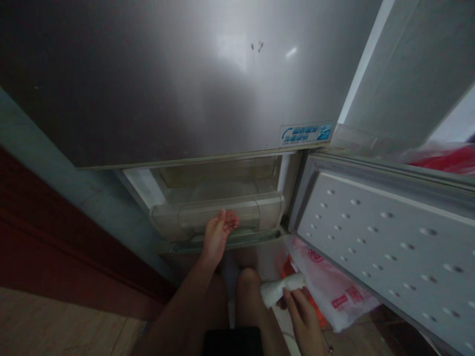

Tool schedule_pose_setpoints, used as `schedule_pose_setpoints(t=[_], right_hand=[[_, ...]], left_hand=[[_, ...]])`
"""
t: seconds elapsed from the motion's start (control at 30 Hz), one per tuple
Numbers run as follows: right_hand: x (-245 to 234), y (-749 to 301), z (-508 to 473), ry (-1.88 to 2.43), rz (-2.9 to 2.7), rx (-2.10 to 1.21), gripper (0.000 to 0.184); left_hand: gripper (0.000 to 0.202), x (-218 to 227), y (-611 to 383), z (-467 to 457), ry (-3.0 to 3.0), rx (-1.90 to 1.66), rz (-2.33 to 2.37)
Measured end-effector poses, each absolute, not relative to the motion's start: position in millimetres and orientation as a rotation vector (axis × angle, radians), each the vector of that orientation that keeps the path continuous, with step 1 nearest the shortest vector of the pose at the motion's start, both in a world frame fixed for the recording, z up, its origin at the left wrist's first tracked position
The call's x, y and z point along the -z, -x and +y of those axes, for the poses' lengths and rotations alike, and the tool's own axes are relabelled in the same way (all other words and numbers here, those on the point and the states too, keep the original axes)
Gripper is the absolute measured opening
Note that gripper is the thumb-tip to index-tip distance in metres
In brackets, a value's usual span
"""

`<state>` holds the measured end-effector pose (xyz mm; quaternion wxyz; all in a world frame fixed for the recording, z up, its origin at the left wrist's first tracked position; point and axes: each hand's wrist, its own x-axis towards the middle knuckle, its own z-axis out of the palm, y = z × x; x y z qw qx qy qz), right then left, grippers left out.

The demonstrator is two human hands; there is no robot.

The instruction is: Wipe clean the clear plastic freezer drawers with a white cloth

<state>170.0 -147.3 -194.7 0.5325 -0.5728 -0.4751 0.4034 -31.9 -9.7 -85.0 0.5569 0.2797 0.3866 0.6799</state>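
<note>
My left hand (219, 231) is in front of the freezer drawer (230, 212), thumb up and fingers stretched out, holding nothing. Whether its fingertips touch the drawer front, I cannot tell. The pale drawer sits partly pulled out beneath the refrigerator's closed upper door (178, 99). Down by my right knee, my right hand (302, 314) pinches a crumpled white cloth (274, 290), which could also be a paper towel. The lower freezer door (374, 232) stands swung out to the right, its dimpled inner panel showing.
A white plastic bag with red print (334, 291) lies on the floor below the open door, with something orange beside it. A reddish-brown wooden panel (67, 247) borders the left side. Red plastic packaging (445, 158) lies behind the door. My knees are close to the drawer.
</note>
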Motion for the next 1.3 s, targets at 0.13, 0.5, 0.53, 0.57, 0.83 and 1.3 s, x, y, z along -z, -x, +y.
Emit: schedule_pose_setpoints(t=[0.13, 0.5, 0.53, 0.57, 0.83, 1.3], right_hand=[[191.7, -170.2, -147.4, 1.373, -1.124, -0.972, 0.049], [188.3, -167.2, -146.2, 1.446, -1.136, -0.927, 0.056], [188.7, -166.8, -145.6, 1.446, -1.144, -0.92, 0.057], [189.0, -166.5, -145.1, 1.448, -1.15, -0.915, 0.057], [191.6, -165.6, -143.8, 1.444, -1.158, -0.922, 0.057], [193.6, -169.5, -144.6, 1.46, -1.161, -0.938, 0.056]], left_hand=[[0.043, 86.0, 32.3, 3.9, -0.663, -1.587, 0.903], [0.028, 84.5, 34.1, 44.5, -0.665, -1.564, 0.889], [0.028, 84.4, 35.1, 48.2, -0.666, -1.566, 0.893], [0.028, 84.3, 36.1, 51.7, -0.667, -1.567, 0.899], [0.029, 89.9, 39.8, 71.4, -0.702, -1.58, 0.932], [0.029, 100.6, 42.6, 99.8, -0.78, -1.576, 0.923]])
